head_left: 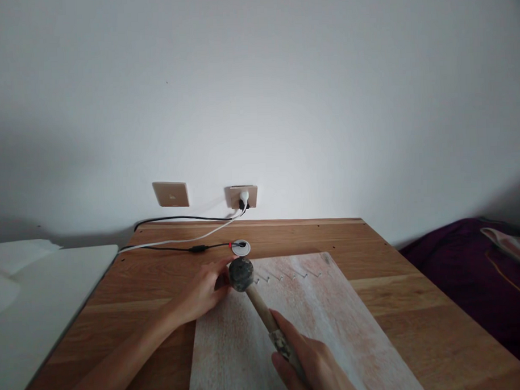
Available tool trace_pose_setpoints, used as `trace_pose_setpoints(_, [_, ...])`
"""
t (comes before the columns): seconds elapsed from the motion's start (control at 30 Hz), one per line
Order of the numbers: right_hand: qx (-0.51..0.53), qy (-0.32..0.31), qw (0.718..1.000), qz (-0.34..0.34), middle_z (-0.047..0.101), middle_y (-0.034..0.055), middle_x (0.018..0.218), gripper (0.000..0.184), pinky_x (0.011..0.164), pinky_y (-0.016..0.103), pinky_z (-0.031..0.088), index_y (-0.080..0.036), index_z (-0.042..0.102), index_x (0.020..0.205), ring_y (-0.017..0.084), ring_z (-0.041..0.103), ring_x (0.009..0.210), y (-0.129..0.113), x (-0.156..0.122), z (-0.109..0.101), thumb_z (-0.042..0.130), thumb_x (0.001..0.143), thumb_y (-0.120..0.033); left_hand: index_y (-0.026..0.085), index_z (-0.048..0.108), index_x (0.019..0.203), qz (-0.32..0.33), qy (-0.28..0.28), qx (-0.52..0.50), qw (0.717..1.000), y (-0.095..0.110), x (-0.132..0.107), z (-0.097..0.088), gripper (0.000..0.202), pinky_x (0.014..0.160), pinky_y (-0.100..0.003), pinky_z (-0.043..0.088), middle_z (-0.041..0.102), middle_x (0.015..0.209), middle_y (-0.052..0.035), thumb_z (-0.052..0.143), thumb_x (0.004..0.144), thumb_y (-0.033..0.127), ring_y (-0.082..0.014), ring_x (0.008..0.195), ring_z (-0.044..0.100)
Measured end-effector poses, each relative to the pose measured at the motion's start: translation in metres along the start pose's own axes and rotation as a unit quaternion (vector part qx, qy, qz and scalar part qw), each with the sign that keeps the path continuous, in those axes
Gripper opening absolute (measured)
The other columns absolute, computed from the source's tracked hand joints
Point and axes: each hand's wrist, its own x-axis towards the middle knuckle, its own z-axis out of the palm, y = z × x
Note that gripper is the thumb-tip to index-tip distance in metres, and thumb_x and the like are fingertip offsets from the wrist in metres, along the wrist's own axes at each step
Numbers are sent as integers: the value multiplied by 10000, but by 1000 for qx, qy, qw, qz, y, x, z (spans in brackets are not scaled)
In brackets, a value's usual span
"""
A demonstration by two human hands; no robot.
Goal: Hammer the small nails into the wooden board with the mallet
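My right hand (311,361) grips the wooden handle of a hammer (257,300) near its lower end. The hammer's dark round head (241,273) sits over the far left corner of a pale, reddish-washed board (315,324) lying on the wooden table (386,270). My left hand (204,293) rests at the board's far left edge, fingers pinched close to the hammer head; what they hold is hidden behind the head. A row of several small nails (288,277) stands along the board's far edge, to the right of the hammer head.
A white cable grommet (241,247) sits in the table just beyond the board, with black and white cables (180,243) running to a wall socket (242,197). A second wall plate (170,194) is to its left. A white surface (42,299) adjoins the table's left; purple bedding (467,279) lies right.
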Motion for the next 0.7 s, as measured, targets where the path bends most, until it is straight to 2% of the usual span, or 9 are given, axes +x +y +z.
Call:
trace_pose_setpoints(0.17, [-4, 3, 1000, -12, 795, 167, 1187, 609, 916, 416, 598, -125, 473, 1567, 286, 779, 1035, 6, -3, 4, 458, 990, -320, 240, 651, 1371, 12, 14, 0, 1000, -4, -1, 1, 601, 1170, -477, 445, 738, 1320, -87, 631, 787, 95, -298, 1298, 636])
trace_pose_setpoints(0.33, [6, 7, 1000, -13, 801, 159, 1173, 592, 909, 408, 597, -150, 483, 1564, 278, 781, 1008, 7, -4, 5, 456, 1001, -331, 241, 647, 1363, 20, 5, -10, 1000, -2, -1, 1, 577, 1151, -465, 477, 727, 1351, -90, 621, 806, 92, -301, 1310, 643])
trace_pose_setpoints(0.53, [-5, -1, 1000, -1, 788, 167, 1255, 616, 928, 394, 589, -151, 467, 1578, 278, 777, 1083, 6, -4, 3, 466, 987, -325, 236, 616, 1401, 25, -3, 8, 1000, -3, -1, 1, 610, 1160, -458, 453, 714, 1368, -88, 597, 810, 85, -285, 1314, 628])
trace_pose_setpoints(0.63, [0, -6, 1000, 12, 786, 176, 1269, 623, 911, 381, 586, -128, 488, 1562, 275, 783, 1060, 2, -3, 1, 476, 980, -350, 235, 602, 1420, 21, -6, 8, 1000, -2, -1, 1, 621, 1117, -440, 472, 756, 1241, -78, 586, 814, 100, -282, 1241, 657])
trace_pose_setpoints(0.7, [8, -1, 1000, 30, 807, 173, 1184, 646, 887, 378, 587, -99, 492, 1558, 272, 791, 979, 0, -5, 0, 486, 981, -390, 231, 607, 1412, 5, -8, 11, 1000, 1, -1, 1, 603, 1066, -432, 492, 772, 1100, -62, 595, 819, 120, -276, 1120, 691])
